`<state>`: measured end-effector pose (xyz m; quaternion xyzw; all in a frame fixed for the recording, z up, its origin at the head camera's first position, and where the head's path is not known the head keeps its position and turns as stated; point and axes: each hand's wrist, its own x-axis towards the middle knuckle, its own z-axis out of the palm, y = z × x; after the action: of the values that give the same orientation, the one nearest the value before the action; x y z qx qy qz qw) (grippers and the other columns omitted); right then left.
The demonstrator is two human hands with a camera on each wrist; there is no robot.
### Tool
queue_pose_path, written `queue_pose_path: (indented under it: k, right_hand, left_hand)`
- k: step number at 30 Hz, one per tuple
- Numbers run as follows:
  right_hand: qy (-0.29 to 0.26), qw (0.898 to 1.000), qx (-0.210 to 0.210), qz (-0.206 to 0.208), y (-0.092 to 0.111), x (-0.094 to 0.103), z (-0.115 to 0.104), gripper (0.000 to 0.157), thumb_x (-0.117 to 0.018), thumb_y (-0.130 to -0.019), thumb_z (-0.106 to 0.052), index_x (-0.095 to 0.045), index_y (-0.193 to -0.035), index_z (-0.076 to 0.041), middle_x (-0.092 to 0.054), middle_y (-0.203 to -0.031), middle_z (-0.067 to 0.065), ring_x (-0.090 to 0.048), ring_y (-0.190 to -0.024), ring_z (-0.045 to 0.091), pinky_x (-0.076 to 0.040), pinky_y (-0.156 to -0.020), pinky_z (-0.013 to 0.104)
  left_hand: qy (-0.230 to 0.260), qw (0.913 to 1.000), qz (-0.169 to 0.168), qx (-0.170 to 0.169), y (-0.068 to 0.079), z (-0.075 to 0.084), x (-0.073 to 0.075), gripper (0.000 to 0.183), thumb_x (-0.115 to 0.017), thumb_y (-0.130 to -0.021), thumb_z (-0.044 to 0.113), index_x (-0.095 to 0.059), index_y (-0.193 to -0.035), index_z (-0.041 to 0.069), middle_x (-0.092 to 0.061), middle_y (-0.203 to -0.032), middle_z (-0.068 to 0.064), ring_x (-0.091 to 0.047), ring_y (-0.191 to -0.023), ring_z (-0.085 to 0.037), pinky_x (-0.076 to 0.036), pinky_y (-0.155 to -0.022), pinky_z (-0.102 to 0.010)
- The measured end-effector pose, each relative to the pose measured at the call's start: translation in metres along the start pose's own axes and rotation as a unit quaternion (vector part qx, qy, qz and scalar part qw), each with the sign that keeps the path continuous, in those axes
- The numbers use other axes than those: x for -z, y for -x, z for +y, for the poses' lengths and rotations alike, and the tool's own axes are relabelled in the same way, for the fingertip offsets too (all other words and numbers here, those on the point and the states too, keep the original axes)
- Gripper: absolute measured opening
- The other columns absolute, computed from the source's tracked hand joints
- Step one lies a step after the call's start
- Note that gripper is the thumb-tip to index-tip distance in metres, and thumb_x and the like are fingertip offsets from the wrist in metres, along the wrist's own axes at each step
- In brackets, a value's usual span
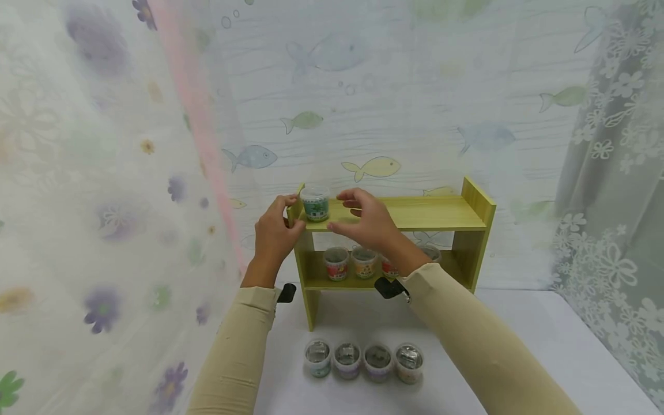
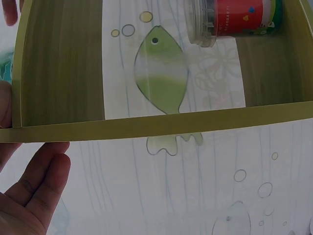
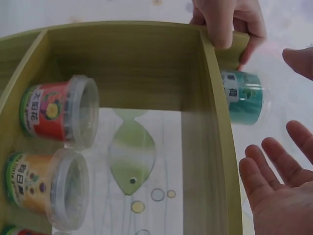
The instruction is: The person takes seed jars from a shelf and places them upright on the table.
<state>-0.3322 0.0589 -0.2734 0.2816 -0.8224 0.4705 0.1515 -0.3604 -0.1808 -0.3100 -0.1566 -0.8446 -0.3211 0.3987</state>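
Note:
A clear plastic cup with a green label [image 1: 316, 204] stands upright at the left end of the top board of a yellow-green wooden shelf [image 1: 436, 214]. My left hand [image 1: 277, 229] grips the shelf's left side panel, thumb at the front and fingers on the outer side, as the right wrist view also shows. To the right of the cup, my right hand [image 1: 370, 222] is held with fingers spread and loosely bent, apart from it. Seen from the right wrist, that hand [image 3: 283, 191] has an empty palm near the green-labelled cup [image 3: 243, 98].
On the lower board stand several similar cups, among them a red-labelled cup [image 1: 337, 265] and an orange-labelled cup [image 1: 363, 264]; my right forearm partly hides others. A row of several foil-topped cups [image 1: 347, 360] sits on the white table [image 1: 290, 397] before the shelf. A fish-patterned curtain [image 1: 415, 104] hangs behind.

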Motion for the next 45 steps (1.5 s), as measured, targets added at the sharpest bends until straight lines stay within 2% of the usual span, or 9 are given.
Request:
queue_pose_path:
  k: [8, 17, 21, 26, 32, 41, 45]
  right_hand:
    - [-0.005, 0.998, -0.058, -0.023, -0.024, -0.01, 0.001, 0.079, -0.081, -0.088, -0.041, -0.043, -0.155, -0.02, -0.047, -0.158, 0.005, -0.05, -0.143, 0.029, -0.048, -0.11, 0.049]
    - [-0.011, 0.996, -0.09, -0.011, -0.049, -0.027, 0.0, 0.086, -0.082, -0.086, -0.046, -0.041, -0.158, -0.022, -0.049, -0.157, 0.007, -0.054, -0.14, 0.029, -0.052, -0.106, 0.047]
    - [-0.02, 0.995, -0.094, -0.028, -0.056, -0.037, 0.001, 0.088, -0.081, -0.086, -0.047, -0.04, -0.159, -0.02, -0.047, -0.159, 0.01, -0.053, -0.141, 0.028, -0.052, -0.107, 0.045]
    - [0.003, 0.995, -0.1, -0.018, -0.06, -0.037, 0.003, 0.08, -0.079, -0.09, -0.043, -0.043, -0.158, -0.02, -0.053, -0.153, 0.01, -0.056, -0.137, 0.026, -0.053, -0.104, 0.044]
    - [0.004, 0.996, -0.093, -0.009, -0.062, -0.031, 0.004, 0.072, -0.075, -0.094, -0.036, -0.044, -0.156, -0.018, -0.059, -0.145, 0.01, -0.06, -0.131, 0.025, -0.055, -0.1, 0.043]
    - [-0.003, 0.995, -0.102, 0.006, -0.058, -0.03, 0.004, 0.07, -0.077, -0.093, -0.036, -0.046, -0.153, -0.017, -0.059, -0.142, 0.009, -0.06, -0.129, 0.025, -0.055, -0.099, 0.043]
    - [-0.007, 0.993, -0.115, 0.003, -0.057, -0.03, 0.001, 0.076, -0.077, -0.092, -0.039, -0.042, -0.155, -0.018, -0.054, -0.149, 0.01, -0.057, -0.134, 0.026, -0.054, -0.102, 0.045]
  left_hand:
    - [-0.008, 0.9999, -0.008, 0.002, -0.002, -0.003, -0.004, 0.037, -0.07, -0.089, 0.007, -0.062, -0.125, 0.01, -0.065, -0.142, 0.008, -0.068, -0.065, -0.018, -0.054, -0.057, -0.035]
    - [-0.007, 1.0, -0.004, 0.003, -0.005, -0.008, -0.001, 0.039, -0.069, -0.089, 0.009, -0.063, -0.127, 0.011, -0.066, -0.141, 0.007, -0.07, -0.069, -0.019, -0.056, -0.061, -0.037]
    - [-0.011, 0.9998, -0.006, 0.013, -0.001, -0.01, 0.003, 0.04, -0.07, -0.088, 0.008, -0.063, -0.127, 0.012, -0.066, -0.141, 0.008, -0.068, -0.067, -0.02, -0.055, -0.06, -0.037]
    - [-0.007, 0.9999, -0.007, 0.003, -0.003, -0.01, -0.001, 0.039, -0.069, -0.088, 0.009, -0.062, -0.127, 0.011, -0.066, -0.141, 0.007, -0.067, -0.066, -0.019, -0.054, -0.059, -0.035]
    - [-0.003, 1.0, 0.002, -0.003, -0.008, -0.008, -0.004, 0.04, -0.071, -0.087, 0.008, -0.062, -0.126, 0.01, -0.067, -0.14, 0.007, -0.069, -0.067, -0.02, -0.058, -0.061, -0.038]
    - [0.004, 1.0, 0.0, 0.006, -0.008, -0.007, -0.005, 0.039, -0.073, -0.086, 0.007, -0.063, -0.123, 0.01, -0.068, -0.139, 0.008, -0.07, -0.068, -0.02, -0.058, -0.062, -0.038]
    - [0.004, 0.9999, -0.003, 0.011, -0.008, -0.007, -0.006, 0.038, -0.073, -0.087, 0.009, -0.063, -0.124, 0.011, -0.067, -0.14, 0.008, -0.07, -0.069, -0.02, -0.059, -0.064, -0.038]
